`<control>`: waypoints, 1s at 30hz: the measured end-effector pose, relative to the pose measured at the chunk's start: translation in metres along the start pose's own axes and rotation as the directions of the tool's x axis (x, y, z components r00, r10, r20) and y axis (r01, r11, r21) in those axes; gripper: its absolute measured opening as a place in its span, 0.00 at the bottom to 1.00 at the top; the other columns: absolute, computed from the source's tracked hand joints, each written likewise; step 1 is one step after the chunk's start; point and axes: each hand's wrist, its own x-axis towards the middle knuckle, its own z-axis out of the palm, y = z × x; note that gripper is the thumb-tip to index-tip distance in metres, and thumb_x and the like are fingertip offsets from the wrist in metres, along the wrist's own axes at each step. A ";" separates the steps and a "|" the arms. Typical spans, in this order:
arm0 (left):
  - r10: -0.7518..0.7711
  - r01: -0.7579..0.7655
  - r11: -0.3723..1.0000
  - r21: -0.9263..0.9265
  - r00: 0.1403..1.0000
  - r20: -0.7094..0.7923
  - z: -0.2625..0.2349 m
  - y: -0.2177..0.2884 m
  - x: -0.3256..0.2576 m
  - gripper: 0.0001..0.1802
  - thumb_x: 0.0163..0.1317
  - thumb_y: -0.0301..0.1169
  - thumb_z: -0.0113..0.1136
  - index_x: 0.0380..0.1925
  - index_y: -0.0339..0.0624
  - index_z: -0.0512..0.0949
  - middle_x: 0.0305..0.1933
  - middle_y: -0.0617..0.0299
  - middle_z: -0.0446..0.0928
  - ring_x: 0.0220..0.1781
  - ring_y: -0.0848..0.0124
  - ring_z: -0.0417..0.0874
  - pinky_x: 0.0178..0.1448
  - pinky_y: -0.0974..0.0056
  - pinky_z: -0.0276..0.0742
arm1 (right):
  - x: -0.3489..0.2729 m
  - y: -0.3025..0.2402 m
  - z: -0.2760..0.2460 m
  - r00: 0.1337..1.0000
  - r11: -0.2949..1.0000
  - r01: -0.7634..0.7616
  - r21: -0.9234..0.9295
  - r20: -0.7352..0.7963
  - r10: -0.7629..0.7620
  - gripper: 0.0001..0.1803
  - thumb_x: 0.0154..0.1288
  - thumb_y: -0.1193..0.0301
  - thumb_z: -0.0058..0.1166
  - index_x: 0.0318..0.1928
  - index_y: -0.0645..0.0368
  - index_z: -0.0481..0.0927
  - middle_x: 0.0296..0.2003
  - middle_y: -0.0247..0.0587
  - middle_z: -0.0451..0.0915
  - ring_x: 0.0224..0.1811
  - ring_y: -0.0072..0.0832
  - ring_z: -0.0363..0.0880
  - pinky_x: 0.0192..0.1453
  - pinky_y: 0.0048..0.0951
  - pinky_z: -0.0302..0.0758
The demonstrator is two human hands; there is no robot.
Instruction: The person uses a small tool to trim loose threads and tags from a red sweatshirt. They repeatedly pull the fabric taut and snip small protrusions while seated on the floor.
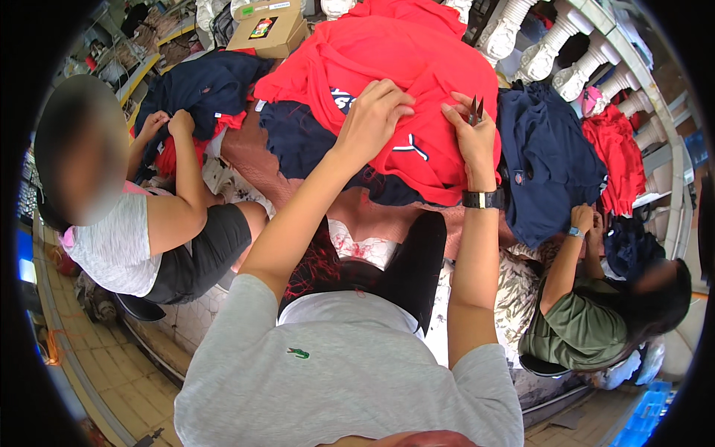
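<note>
A bright red garment (320,63) with white and dark lettering lies spread over the table in front of me. Above it, my left hand (372,123) is closed, thumb and fingers bent together; whatever they pinch is too small to make out. My right hand (474,145), a dark band on its wrist, is closed around small thread snips (477,110) whose dark pointed blades stick up past the fingers. Part of the red cloth lies between my hands. From under the red garment, a navy garment (298,145) shows along the near side. Loose red threads (316,264) lie across my lap.
A cardboard box (267,30) stands at the far left. Co-workers sit on both sides, their hands at navy garments (197,86). More navy cloth (551,149) and a red garment (617,153) lie to the right, beside white balusters (547,56).
</note>
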 end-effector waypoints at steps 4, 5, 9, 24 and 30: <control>-0.626 0.556 0.512 -0.655 0.763 0.159 -0.005 -0.005 0.003 0.03 0.66 0.23 0.67 0.38 0.34 0.85 0.34 0.63 0.84 0.32 0.77 0.81 0.40 0.72 0.77 | 0.000 -0.005 -0.003 0.998 0.997 -0.064 0.041 0.028 0.063 0.20 0.60 0.71 0.73 0.53 0.61 0.87 0.39 0.37 0.86 0.41 0.21 0.82 0.47 0.22 0.76; -0.636 0.583 0.524 -0.621 0.753 0.171 -0.017 -0.003 0.001 0.04 0.69 0.24 0.66 0.39 0.34 0.84 0.34 0.64 0.85 0.33 0.81 0.80 0.39 0.74 0.76 | 0.000 -0.006 -0.004 0.995 0.994 -0.090 0.058 0.044 0.087 0.20 0.60 0.71 0.73 0.53 0.61 0.87 0.39 0.37 0.86 0.41 0.21 0.82 0.46 0.22 0.76; -0.521 0.677 0.561 -0.476 0.736 0.433 -0.063 0.027 -0.041 0.03 0.66 0.24 0.66 0.36 0.36 0.85 0.33 0.63 0.84 0.32 0.77 0.81 0.37 0.71 0.75 | 0.002 -0.002 -0.012 0.988 0.986 -0.144 0.088 0.061 0.139 0.20 0.62 0.71 0.71 0.54 0.61 0.86 0.39 0.36 0.86 0.42 0.21 0.81 0.49 0.23 0.75; -0.736 0.832 0.461 -0.308 0.552 0.391 -0.031 0.050 -0.113 0.12 0.74 0.32 0.60 0.35 0.35 0.79 0.25 0.63 0.81 0.25 0.79 0.78 0.30 0.71 0.72 | -0.035 -0.022 0.000 0.941 0.947 0.263 -0.184 -0.170 -0.294 0.14 0.66 0.71 0.67 0.51 0.61 0.86 0.36 0.35 0.88 0.31 0.15 0.76 0.35 0.20 0.70; -0.587 0.779 0.627 -0.018 0.488 0.646 -0.032 0.039 -0.216 0.10 0.67 0.29 0.65 0.39 0.31 0.81 0.29 0.48 0.85 0.33 0.56 0.89 0.39 0.58 0.81 | -0.074 -0.028 0.026 0.898 0.850 0.402 -0.341 -0.034 -0.438 0.13 0.61 0.72 0.70 0.44 0.63 0.84 0.37 0.45 0.87 0.35 0.37 0.86 0.38 0.33 0.79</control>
